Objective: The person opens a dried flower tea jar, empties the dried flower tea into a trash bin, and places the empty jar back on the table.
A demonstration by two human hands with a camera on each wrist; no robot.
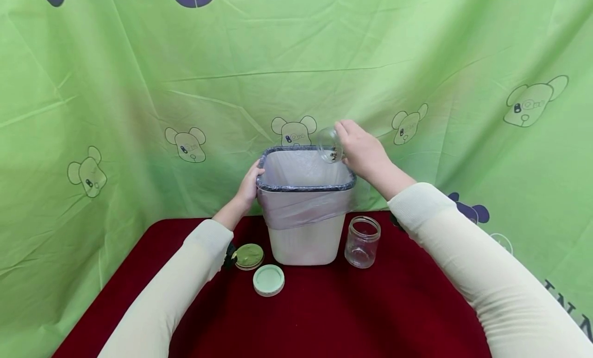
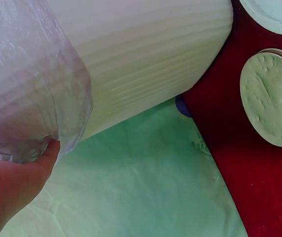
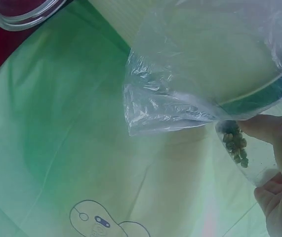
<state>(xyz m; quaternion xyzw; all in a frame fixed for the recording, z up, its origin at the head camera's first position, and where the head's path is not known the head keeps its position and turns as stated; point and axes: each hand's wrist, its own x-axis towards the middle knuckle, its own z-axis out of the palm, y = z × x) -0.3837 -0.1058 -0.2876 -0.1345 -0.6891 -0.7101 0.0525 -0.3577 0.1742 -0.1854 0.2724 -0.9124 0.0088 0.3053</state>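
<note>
A cream trash bin (image 1: 303,239), lined with a clear plastic bag (image 1: 296,211) under a dark rim band, stands upright. My left hand (image 1: 250,183) grips the bin's left rim, thumb over the edge; in the left wrist view that hand (image 2: 20,185) lies against the bag. Over the bin's right rim my right hand (image 1: 363,147) holds a small glass jar (image 1: 328,142) tilted on its side. Small brown bits (image 3: 236,148) lie inside this jar in the right wrist view. A second glass jar (image 1: 362,245), without a lid, stands right of the bin.
Two lids lie in front of the bin at left: a green one (image 1: 249,256) and a pale mint one (image 1: 268,280). Dark red cloth (image 1: 324,317) covers the table. Behind hangs a green curtain (image 1: 259,95) with bear drawings, close to the bin.
</note>
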